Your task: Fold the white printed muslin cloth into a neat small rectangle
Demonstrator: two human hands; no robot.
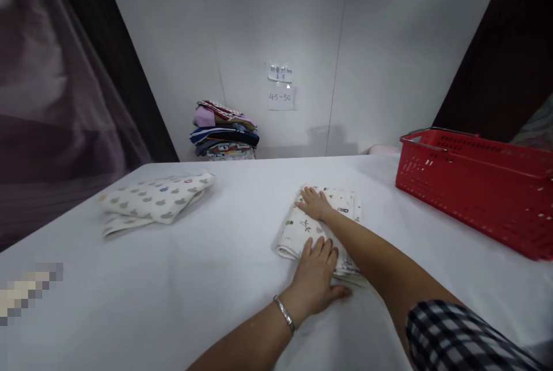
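A folded white patterned cloth (pixel 299 230) lies on the white table (pixel 207 279) in front of me. My left hand (pixel 317 273), with a silver bracelet at the wrist, lies flat on the cloth's near end, fingers spread. At the cloth's far end my right hand (pixel 314 203) presses down flat, palm on the fabric. Neither hand grips anything. A second folded cloth (pixel 149 201), white with grey apple shapes, rests apart at the left of the table.
A red plastic basket (pixel 479 186) stands at the table's right. A stack of folded colourful clothes (pixel 224 130) sits at the back by the white wall, below two paper notes (pixel 280 86). A dark curtain hangs on the left.
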